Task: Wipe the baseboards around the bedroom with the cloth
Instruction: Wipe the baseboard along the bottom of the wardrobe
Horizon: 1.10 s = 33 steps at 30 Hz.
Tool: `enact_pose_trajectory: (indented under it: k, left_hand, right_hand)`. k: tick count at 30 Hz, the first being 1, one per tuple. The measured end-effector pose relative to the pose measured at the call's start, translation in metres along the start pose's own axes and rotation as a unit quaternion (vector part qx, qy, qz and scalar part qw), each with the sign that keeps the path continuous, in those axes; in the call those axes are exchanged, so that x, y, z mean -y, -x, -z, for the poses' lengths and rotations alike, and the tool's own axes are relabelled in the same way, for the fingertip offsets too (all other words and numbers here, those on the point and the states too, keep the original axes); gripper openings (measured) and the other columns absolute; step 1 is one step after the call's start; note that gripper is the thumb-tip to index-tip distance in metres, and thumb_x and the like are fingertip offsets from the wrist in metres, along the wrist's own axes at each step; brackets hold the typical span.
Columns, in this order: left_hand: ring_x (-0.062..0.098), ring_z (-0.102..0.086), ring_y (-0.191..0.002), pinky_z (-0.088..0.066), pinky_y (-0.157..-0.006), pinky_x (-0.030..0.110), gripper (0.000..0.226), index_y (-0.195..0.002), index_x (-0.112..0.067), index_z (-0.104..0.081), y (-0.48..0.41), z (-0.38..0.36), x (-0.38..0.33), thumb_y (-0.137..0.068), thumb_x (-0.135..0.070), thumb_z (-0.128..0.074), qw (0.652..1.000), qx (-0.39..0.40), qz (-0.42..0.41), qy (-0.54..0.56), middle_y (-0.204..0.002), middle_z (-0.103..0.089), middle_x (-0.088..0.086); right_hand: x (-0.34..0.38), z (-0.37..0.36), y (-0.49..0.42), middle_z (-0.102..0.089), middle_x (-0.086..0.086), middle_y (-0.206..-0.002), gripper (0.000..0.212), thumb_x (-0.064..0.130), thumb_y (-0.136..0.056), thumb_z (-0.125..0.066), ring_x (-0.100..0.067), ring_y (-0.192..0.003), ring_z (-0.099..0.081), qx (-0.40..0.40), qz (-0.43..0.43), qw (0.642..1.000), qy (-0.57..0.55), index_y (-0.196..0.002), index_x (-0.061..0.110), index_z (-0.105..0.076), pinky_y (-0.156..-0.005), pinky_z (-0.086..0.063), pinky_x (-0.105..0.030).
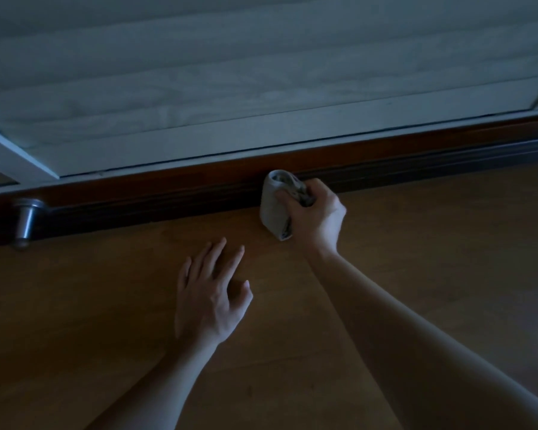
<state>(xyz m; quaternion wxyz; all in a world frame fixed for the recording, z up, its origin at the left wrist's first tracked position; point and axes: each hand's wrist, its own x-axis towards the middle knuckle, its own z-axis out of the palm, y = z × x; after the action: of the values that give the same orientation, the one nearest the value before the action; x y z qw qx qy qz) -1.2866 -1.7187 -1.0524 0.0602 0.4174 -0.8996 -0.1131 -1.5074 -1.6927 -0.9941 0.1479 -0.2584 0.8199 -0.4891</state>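
Observation:
A dark wooden baseboard (168, 200) runs across the dim room where the wall meets the wooden floor. My right hand (316, 212) grips a bunched grey cloth (274, 206) and holds it against the baseboard near the middle of the view. My left hand (212, 293) lies flat on the floor with its fingers spread, a short way in front of the baseboard and left of the cloth.
A metal door stopper (27, 220) stands on the floor against the baseboard at the far left. Above the baseboard rises a pale slatted panel (261, 72) in a white frame. Wooden floor (432, 243) stretches to the right.

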Motion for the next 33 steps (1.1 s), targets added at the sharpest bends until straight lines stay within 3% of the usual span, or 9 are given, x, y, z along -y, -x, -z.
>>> enact_pose_trajectory:
  k: [11,19,25,33]
  left_hand:
    - [0.024,-0.028,-0.15,-0.021,-0.121,0.053,0.061,-0.149,-0.032,-0.05,0.0,-0.003,-0.001,-0.093,-0.056,-0.041,1.0,-0.025,-0.001,-0.01,-0.161,-0.036,0.001]
    - [0.022,-0.024,-0.152,-0.018,-0.122,0.052,0.061,-0.15,-0.034,-0.048,0.0,-0.002,-0.002,-0.094,-0.058,-0.037,1.0,-0.012,0.009,-0.015,-0.163,-0.032,-0.001]
    - [0.02,-0.02,-0.153,-0.015,-0.123,0.051,0.06,-0.151,-0.036,-0.045,0.001,-0.001,-0.003,-0.095,-0.057,-0.038,1.0,-0.007,0.012,-0.014,-0.164,-0.03,-0.002]
    - [0.02,-0.02,-0.153,-0.016,-0.123,0.051,0.06,-0.151,-0.036,-0.045,0.001,-0.004,-0.002,-0.096,-0.058,-0.036,1.0,-0.005,0.012,-0.021,-0.164,-0.03,-0.002]
  right_hand:
    - [-0.026,0.059,-0.029,-0.061,0.012,-0.074,0.022,0.035,-0.085,-0.078,0.001,-0.067,-0.054,-0.041,-0.023,0.999,0.009,-0.08,0.02,-0.062,-0.051,-0.037,-0.005]
    - [-0.048,0.09,-0.043,-0.056,0.01,-0.083,0.023,0.031,-0.09,-0.073,0.0,-0.072,-0.053,-0.106,-0.076,0.991,-0.04,-0.091,0.014,-0.058,-0.055,-0.041,-0.002]
    - [-0.058,0.09,-0.044,-0.051,0.013,-0.084,0.023,0.027,-0.092,-0.071,-0.001,-0.073,-0.051,-0.191,-0.115,0.972,-0.069,-0.093,0.014,-0.053,-0.06,-0.042,-0.006]
    - [-0.036,0.053,-0.022,-0.056,0.014,-0.077,0.023,0.022,-0.087,-0.078,0.006,-0.064,-0.053,-0.168,-0.098,0.978,-0.07,-0.087,0.015,-0.056,-0.054,-0.038,-0.001]
